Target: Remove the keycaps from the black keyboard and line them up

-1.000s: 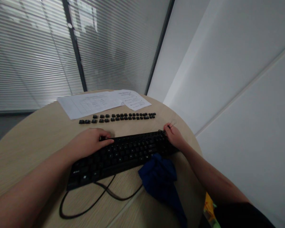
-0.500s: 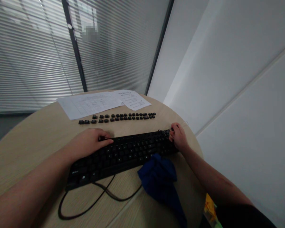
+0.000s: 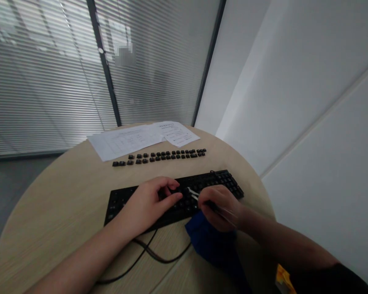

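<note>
A black keyboard lies at a slant on the round wooden table. My right hand is closed around a keycap puller, whose thin, pale prongs point left at keys near the middle of the board. Over the keys just left of that tip is my left hand, its thumb and fingers curved and apart, with nothing visible between them. The wrist and palm hide part of the keyboard's left half. Behind the keyboard, several loose black keycaps stand in two rows.
Printed paper sheets lie at the table's far side. A blue cloth rests in front of the keyboard, partly under my right hand. The black cable loops near the front edge. A white wall rises at the right.
My right hand has moved left from the keyboard's right end to its middle, bringing the puller along. The left hand has shifted right, off the back edge and over the keys. The keyboard has turned slightly.
</note>
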`<state>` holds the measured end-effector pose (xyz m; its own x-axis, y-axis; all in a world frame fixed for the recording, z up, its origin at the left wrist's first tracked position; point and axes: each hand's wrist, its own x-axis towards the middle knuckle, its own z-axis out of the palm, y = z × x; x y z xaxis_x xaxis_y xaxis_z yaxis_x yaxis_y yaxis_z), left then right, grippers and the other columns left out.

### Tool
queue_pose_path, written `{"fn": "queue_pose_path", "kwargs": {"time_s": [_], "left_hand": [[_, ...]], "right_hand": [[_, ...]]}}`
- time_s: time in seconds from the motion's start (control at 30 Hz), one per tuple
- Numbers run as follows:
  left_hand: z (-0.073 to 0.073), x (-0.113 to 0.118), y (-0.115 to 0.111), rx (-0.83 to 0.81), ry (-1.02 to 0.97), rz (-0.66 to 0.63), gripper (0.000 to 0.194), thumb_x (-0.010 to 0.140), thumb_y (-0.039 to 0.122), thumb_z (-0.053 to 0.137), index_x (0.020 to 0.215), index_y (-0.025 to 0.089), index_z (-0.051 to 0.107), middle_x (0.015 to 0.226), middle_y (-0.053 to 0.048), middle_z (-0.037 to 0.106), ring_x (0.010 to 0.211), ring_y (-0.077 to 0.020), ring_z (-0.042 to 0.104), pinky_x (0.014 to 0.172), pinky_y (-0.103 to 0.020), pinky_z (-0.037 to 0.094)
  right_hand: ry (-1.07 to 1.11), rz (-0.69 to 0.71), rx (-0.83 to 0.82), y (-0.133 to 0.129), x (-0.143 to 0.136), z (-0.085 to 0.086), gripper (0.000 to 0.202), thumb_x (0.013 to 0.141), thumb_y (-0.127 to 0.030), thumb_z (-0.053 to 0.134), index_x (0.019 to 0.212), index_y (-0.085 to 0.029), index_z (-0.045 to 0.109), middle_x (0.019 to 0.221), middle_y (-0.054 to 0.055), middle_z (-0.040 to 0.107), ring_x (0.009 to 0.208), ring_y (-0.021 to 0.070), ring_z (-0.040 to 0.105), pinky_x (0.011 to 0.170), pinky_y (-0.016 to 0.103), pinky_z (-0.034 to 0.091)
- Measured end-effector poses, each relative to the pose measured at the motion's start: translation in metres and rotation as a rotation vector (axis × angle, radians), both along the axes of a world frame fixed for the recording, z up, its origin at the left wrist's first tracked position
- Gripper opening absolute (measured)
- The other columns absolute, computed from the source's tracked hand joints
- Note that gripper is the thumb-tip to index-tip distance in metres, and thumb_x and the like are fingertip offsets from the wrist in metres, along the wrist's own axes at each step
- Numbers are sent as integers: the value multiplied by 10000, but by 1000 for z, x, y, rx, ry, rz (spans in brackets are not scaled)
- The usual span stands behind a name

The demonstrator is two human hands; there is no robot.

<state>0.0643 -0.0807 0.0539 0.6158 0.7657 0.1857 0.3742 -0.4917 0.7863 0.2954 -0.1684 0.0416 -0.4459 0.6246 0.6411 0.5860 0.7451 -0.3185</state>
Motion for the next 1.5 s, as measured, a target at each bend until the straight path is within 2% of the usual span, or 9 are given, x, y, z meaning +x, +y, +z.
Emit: {"fn": "queue_pose_path", "kwargs": {"time_s": [0.3,0.57,0.67,0.73,0.83,1.13,1.27,1.37,1.5], "left_hand": [[-9,0,3,-219,-69,-31,355,796,484,665,986,193,734,722,-18,681,615,-165,595,541,-271,473],[-9,0,11,-366,-141,24,395,741,499,662,955,167,670,677,38,547,512,-103,490,462,-226,444],[-6,0,9,-388,-128,-2,415,739,510,666,968,165,679,689,33,558,524,-104,489,458,-217,439],[-4,0,6,-410,-103,-43,407,746,504,663,969,164,692,692,25,565,550,-111,496,464,-214,442],[-3,1,3,-419,-78,-90,377,751,478,664,952,162,712,681,21,557,572,-113,494,476,-207,435],[-8,1,3,-389,-29,-161,383,776,476,658,999,179,752,719,1,621,624,-133,540,530,-223,440],[-5,-5,9,-199,-12,-71,490,822,540,613,1155,204,743,819,-35,726,712,-191,636,622,-285,498],[-1,-18,24,21,40,70,509,849,575,570,1159,216,755,861,-48,759,752,-219,670,697,-328,522],[0,-38,52,102,76,247,532,850,612,534,1116,216,771,989,-69,788,798,-245,695,719,-348,536]], "right_hand": [[-175,-12,168,6,-29,0,128,831,-128,504,826,-252,472,663,-12,613,540,145,510,537,284,369],[-250,-283,165,7,-25,3,176,941,-216,453,783,-216,532,647,16,562,604,181,459,605,330,364],[-270,-386,153,9,-20,4,186,979,-238,456,885,-192,610,896,97,661,833,238,563,779,398,440],[-249,-361,169,11,-18,3,190,995,-208,450,1027,-182,636,1087,138,674,988,261,591,880,425,458],[-207,-230,137,13,-17,-2,241,1017,-176,421,1158,-181,617,1042,109,707,918,214,641,821,353,505],[-223,-215,14,15,-21,-10,158,996,-303,577,1067,-213,686,960,46,764,855,172,706,733,267,508],[-235,-327,-66,37,15,1,166,984,-296,599,1074,-217,714,959,51,762,862,181,696,781,289,500],[-145,-554,-199,81,73,3,212,938,-287,648,1120,-214,730,957,54,754,790,174,664,771,300,489],[-79,-762,-415,150,147,-17,162,848,-227,705,976,-166,781,829,60,747,720,176,633,716,294,471]]}}
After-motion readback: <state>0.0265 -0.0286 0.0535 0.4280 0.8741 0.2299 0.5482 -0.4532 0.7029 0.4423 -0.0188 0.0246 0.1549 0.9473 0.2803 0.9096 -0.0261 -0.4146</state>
